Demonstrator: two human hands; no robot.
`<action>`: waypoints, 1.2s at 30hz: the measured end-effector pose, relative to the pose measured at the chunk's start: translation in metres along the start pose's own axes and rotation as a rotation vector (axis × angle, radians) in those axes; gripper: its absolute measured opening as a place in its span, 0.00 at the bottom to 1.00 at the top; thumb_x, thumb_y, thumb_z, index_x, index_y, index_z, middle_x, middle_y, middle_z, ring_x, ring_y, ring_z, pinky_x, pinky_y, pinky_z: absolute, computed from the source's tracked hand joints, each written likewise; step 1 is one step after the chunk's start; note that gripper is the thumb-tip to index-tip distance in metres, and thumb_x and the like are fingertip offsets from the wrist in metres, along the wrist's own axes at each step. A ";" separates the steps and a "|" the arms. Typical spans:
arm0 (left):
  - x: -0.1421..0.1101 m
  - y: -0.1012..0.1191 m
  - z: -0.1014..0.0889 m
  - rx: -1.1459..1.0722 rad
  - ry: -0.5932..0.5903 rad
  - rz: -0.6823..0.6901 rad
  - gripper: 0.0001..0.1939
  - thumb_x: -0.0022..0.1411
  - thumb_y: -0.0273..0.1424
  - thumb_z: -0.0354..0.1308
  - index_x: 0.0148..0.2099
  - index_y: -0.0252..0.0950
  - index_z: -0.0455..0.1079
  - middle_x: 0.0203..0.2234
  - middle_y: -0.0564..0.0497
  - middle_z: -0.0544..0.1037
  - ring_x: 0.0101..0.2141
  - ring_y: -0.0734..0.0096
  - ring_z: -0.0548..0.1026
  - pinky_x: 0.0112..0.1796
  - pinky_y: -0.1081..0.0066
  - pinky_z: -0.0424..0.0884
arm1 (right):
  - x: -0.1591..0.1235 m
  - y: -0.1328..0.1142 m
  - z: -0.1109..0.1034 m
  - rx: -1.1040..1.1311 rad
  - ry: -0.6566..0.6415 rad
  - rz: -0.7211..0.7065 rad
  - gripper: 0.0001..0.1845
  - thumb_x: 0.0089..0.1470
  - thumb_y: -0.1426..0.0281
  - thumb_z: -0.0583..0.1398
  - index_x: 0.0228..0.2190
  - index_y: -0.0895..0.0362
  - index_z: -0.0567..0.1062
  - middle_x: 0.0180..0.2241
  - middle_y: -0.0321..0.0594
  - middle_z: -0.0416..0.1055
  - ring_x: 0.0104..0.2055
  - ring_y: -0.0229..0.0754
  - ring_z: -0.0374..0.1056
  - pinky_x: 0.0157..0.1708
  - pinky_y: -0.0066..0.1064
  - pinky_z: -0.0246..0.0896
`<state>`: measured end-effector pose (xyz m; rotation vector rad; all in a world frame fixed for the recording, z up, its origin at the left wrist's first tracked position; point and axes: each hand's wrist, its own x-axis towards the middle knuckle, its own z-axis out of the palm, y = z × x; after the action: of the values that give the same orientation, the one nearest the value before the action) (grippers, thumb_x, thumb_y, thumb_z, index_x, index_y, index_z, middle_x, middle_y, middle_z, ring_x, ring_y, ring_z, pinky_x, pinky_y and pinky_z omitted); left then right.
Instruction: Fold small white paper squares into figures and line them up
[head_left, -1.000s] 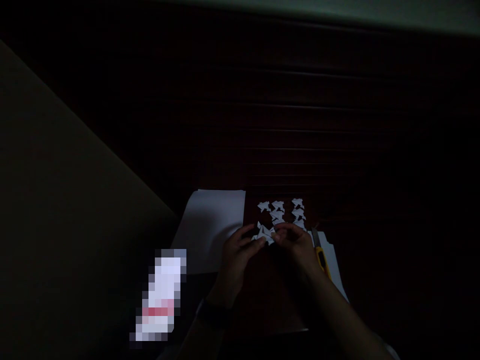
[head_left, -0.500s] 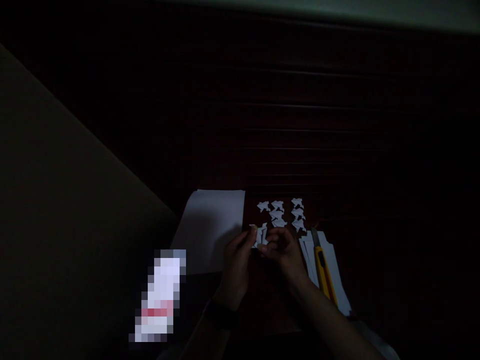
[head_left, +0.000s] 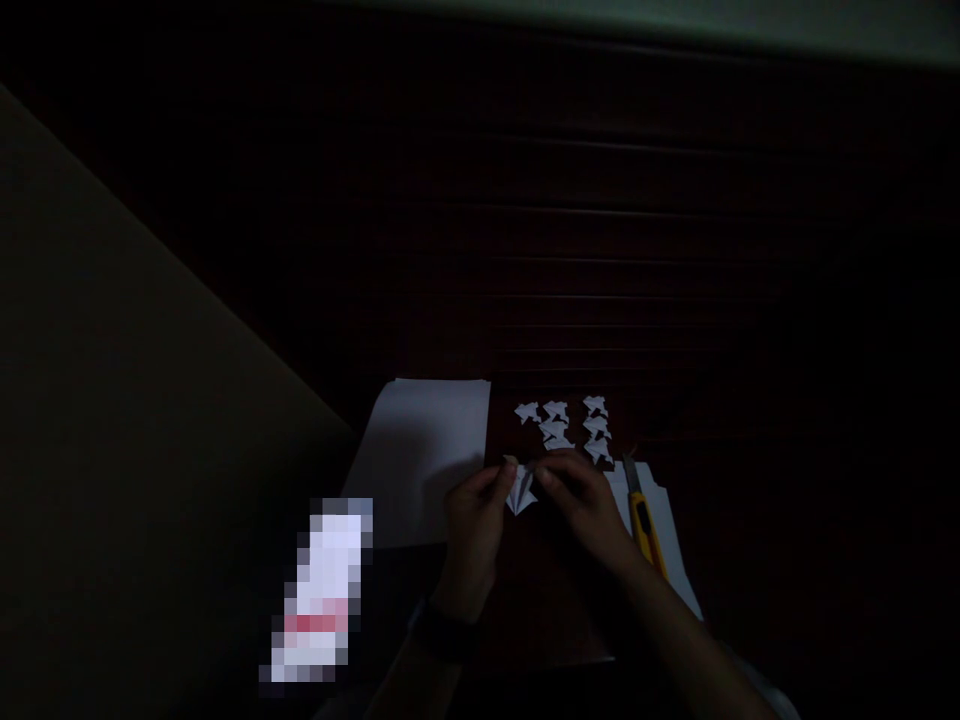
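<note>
The left hand (head_left: 478,530) and right hand (head_left: 589,505) are pinched closed on the left and upper-right edges of a small pleated white paper piece (head_left: 519,492), over the dark reddish-brown table (head_left: 551,610). At one o'clock from it lie small folded white paper figures (head_left: 555,434); at ten, large white sheets (head_left: 424,445); near three, a yellow-handled knife (head_left: 642,518) on white paper strips (head_left: 671,530).

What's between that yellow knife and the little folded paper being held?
In the head view, the right hand lies there, at the edge of the folded paper; a strip of white paper also shows between that hand and the yellow knife.
</note>
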<state>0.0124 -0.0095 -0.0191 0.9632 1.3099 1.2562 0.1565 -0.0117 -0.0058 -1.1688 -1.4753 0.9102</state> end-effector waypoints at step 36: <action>-0.013 -0.005 0.014 -0.016 0.054 0.025 0.14 0.56 0.39 0.59 0.38 0.34 0.74 0.31 0.48 0.77 0.33 0.67 0.73 0.34 0.72 0.66 | -0.017 0.004 0.035 0.315 0.312 0.316 0.10 0.52 0.65 0.60 0.37 0.53 0.68 0.32 0.35 0.68 0.34 0.39 0.64 0.33 0.29 0.59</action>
<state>0.0280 -0.0204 -0.0207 0.9424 1.3306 1.3178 0.1237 -0.0258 -0.0215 -1.2571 -0.8758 1.0728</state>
